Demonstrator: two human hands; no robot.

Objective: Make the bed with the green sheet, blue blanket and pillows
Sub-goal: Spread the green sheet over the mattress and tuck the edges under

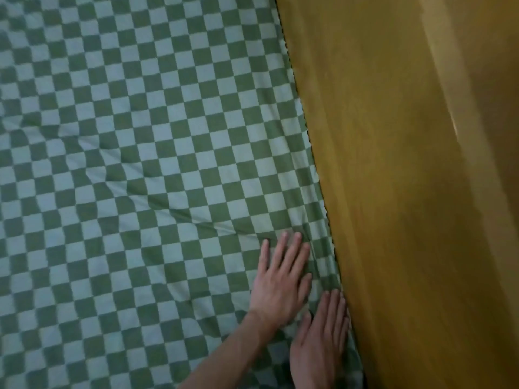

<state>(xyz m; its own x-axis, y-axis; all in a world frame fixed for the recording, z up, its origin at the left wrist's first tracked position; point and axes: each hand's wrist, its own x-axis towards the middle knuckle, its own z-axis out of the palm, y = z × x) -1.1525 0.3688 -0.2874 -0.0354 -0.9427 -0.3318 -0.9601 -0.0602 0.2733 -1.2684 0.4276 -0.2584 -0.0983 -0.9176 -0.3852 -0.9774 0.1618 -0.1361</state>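
Note:
The green checkered sheet (146, 141) covers the bed across the left and middle of the head view, with soft wrinkles running through its centre. My left hand (280, 279) lies flat on the sheet near the bed's right edge, fingers spread and pointing away from me. My right hand (323, 341) lies flat just below and to the right of it, its fingers along the seam where the sheet meets the wall. Neither hand holds anything. The blue blanket and the pillows are out of view.
A yellow-brown wall or panel (393, 192) runs down the whole right side, tight against the bed's edge. The frame is slightly blurred.

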